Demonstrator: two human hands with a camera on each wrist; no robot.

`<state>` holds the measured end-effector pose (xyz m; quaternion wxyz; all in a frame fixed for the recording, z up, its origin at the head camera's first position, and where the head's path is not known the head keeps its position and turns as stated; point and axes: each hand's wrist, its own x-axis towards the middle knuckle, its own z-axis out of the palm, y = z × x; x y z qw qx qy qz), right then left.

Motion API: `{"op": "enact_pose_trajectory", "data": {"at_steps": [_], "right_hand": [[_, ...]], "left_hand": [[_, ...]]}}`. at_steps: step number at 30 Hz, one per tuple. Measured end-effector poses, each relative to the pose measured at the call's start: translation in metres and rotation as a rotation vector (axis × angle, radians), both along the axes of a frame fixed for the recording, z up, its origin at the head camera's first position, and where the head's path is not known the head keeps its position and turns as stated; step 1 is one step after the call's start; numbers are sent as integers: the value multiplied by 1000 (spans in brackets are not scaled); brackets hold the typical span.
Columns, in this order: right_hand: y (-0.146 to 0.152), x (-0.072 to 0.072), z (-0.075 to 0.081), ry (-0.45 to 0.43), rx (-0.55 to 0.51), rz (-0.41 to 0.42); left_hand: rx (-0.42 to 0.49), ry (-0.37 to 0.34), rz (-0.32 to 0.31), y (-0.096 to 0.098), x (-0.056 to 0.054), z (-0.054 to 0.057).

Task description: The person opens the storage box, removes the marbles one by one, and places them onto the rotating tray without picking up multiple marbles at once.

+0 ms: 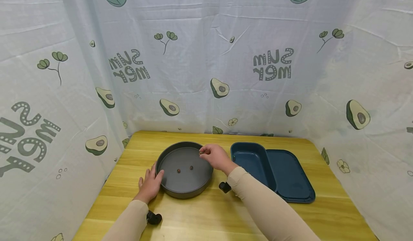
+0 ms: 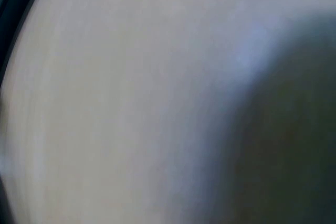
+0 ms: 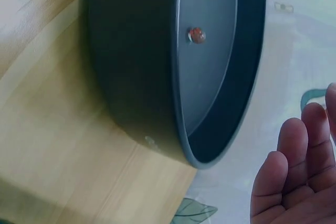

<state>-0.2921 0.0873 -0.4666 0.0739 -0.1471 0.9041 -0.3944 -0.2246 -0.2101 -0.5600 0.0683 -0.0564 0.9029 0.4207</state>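
A round dark grey pan (image 1: pixel 185 183) stands on the table, with two small reddish marbles (image 1: pixel 179 171) on its floor. In the right wrist view the marbles (image 3: pixel 197 35) look glassy. My left hand (image 1: pixel 150 187) rests against the pan's left side, fingers spread, thumb over the rim. Above the pan's right rim, my right hand (image 1: pixel 217 157) pinches a small brownish ball, like a marble, between thumb and fingertips. Three other fingers (image 3: pixel 291 156) show at the edge of the right wrist view. The left wrist view is a close blur.
Right of the pan stands a deep blue rectangular box (image 1: pixel 250 162), partly behind my right forearm. A flat blue lid (image 1: pixel 287 173) lies beside it, along its right side. The wooden table (image 1: pixel 190 219) meets a printed curtain (image 1: pixel 200 61) at the back and sides.
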Motion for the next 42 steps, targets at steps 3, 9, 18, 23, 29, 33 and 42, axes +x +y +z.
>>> {"op": "enact_pose_trajectory", "data": {"at_steps": [3, 9, 18, 23, 29, 33, 42], "right_hand": [[-3, 0, -1, -1, 7, 2], [-8, 0, -2, -16, -2, 3], [-11, -1, -4, -25, 3, -8], [-12, -1, -4, -17, -4, -2], [-13, 1, -4, -15, -16, -7], [-14, 0, -6, -16, -16, -14], [-15, 2, -4, -17, -27, 6]], "left_hand": [[-2, 2, 0, 0, 0, 0], [-3, 8, 1, 0, -2, -1], [8, 7, -6, -1, -3, -3], [9, 7, -3, 0, -3, -3], [3, 11, -2, 0, -3, -4], [4, 12, -3, -1, -3, -4], [1, 13, -5, -1, -1, -2]]}}
